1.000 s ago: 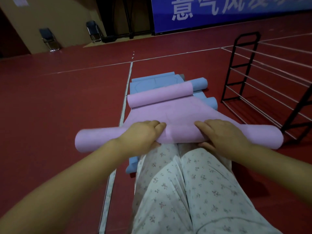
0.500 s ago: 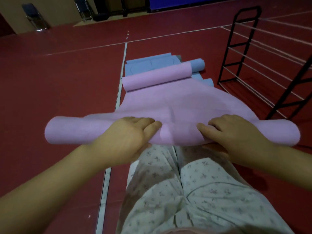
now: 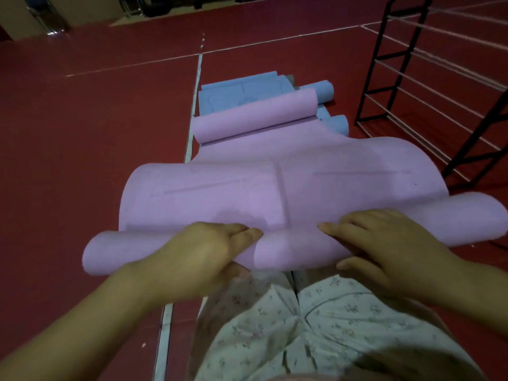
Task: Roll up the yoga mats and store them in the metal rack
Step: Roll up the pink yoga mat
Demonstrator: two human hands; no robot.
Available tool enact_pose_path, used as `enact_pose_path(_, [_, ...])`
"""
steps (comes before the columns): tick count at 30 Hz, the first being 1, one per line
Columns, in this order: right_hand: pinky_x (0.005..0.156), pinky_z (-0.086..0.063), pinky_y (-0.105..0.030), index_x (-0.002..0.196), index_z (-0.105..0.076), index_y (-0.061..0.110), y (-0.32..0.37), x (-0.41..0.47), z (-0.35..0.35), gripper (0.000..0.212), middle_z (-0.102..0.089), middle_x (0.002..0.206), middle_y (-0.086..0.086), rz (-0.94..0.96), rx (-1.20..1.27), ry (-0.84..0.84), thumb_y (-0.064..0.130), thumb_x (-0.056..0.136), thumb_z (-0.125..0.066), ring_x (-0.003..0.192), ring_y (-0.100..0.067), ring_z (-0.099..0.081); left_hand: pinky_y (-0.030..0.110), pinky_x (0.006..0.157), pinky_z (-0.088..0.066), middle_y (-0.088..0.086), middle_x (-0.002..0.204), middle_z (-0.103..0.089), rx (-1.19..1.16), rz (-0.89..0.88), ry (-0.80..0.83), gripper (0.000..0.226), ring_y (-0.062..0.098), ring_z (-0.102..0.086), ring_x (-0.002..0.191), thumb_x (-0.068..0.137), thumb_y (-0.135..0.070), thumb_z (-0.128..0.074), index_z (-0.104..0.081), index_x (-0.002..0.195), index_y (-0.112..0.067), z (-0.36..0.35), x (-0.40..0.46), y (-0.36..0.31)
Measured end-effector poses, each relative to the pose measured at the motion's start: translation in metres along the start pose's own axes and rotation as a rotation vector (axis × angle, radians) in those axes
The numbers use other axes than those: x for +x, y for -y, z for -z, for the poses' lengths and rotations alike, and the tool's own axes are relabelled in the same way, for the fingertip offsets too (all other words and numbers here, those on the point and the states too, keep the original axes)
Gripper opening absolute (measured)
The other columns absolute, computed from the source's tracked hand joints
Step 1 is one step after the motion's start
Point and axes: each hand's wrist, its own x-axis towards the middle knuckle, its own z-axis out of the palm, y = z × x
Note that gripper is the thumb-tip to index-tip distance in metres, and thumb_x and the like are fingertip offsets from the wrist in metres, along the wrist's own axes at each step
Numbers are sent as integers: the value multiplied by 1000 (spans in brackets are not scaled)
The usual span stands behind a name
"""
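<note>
A pink yoga mat (image 3: 275, 188) stretches away from me, its near end rolled into a tube and lifted above my knees. My left hand (image 3: 203, 254) grips the roll left of centre, and my right hand (image 3: 384, 243) grips it right of centre, thumbs underneath. The mat's far end (image 3: 253, 116) is curled up too. Under it lie blue mats (image 3: 242, 92), partly flat, partly rolled. The black metal rack (image 3: 428, 86) stands at the right, its wire shelves bare.
The floor (image 3: 96, 133) is red with white lines. My legs in pale flowered trousers (image 3: 302, 325) fill the bottom of the view. Folding chairs (image 3: 52, 20) and a wall sit far back at the left.
Both hands have raised the pink roll higher and nearer to me, so more of the unrolled mat hangs and bulges in the air. My view has tipped downward.
</note>
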Motion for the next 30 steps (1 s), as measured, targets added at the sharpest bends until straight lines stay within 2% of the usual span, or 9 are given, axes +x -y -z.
enact_pose_path(7, [76,-51,-36,130,-50,31,-5,16,16,59,-65,107,0,-15,38,91,57,77,-48,93,-21,-65,24,79,-46,-10,106,-67,-297,67,208,56,4,-57,87,74,-50,-60,-55,127,-34,17,28,20])
enact_pose_path(10, [79,-52,-45,118,-66,14,13,17,15,64,-62,118,-19,-74,-156,-46,41,62,-79,95,-35,-65,10,79,-41,-18,108,-67,-449,130,284,56,-9,-55,83,71,-46,-65,-58,126,-36,20,37,28])
enact_pose_path(14, [86,-41,-45,112,-65,4,33,17,-5,83,-65,107,-17,-67,-183,-146,28,37,-92,95,-31,-57,20,96,-43,-24,118,-63,-646,198,365,57,-6,-58,106,71,-39,-72,-61,126,-31,23,43,37])
enact_pose_path(17, [79,-53,-47,104,-64,1,33,24,-19,68,-66,95,-17,-59,-225,-185,17,42,-87,84,-34,-63,14,94,-41,-24,120,-62,-663,207,401,55,-9,-55,108,76,-32,-76,-59,128,-29,22,47,38])
enact_pose_path(19, [73,-55,-44,97,-68,3,32,27,-17,66,-67,87,-14,-77,-206,-171,18,36,-90,73,-33,-65,7,94,-34,-21,124,-56,-573,185,392,56,-9,-50,112,80,-32,-74,-54,133,-28,20,47,35])
enact_pose_path(21, [69,-55,-39,93,-70,5,30,27,-12,72,-67,83,-10,-77,-175,-136,23,28,-92,67,-31,-64,13,104,-29,-4,136,-44,-333,159,297,63,10,-43,126,83,-34,-70,-45,141,-22,16,40,29])
enact_pose_path(24, [64,-55,-33,96,-69,9,27,29,-3,70,-66,84,-7,-79,-108,-111,27,33,-92,67,-29,-63,38,82,-54,11,120,-56,22,46,-41,58,32,-59,99,77,-24,-72,-57,132,-13,13,23,11])
enact_pose_path(26, [62,-53,-30,98,-67,14,24,31,2,64,-65,85,-3,-90,-82,-75,31,40,-88,69,-26,-63,38,64,-56,13,109,-61,97,25,-127,49,32,-61,85,77,-6,-61,-60,126,-7,11,16,-7])
enact_pose_path(30, [64,-53,-32,102,-63,21,23,40,14,51,-63,93,1,-154,17,32,40,56,-74,80,-25,-64,39,71,-56,23,105,-64,219,60,-152,50,37,-64,85,86,-29,-46,-61,121,4,2,16,-22])
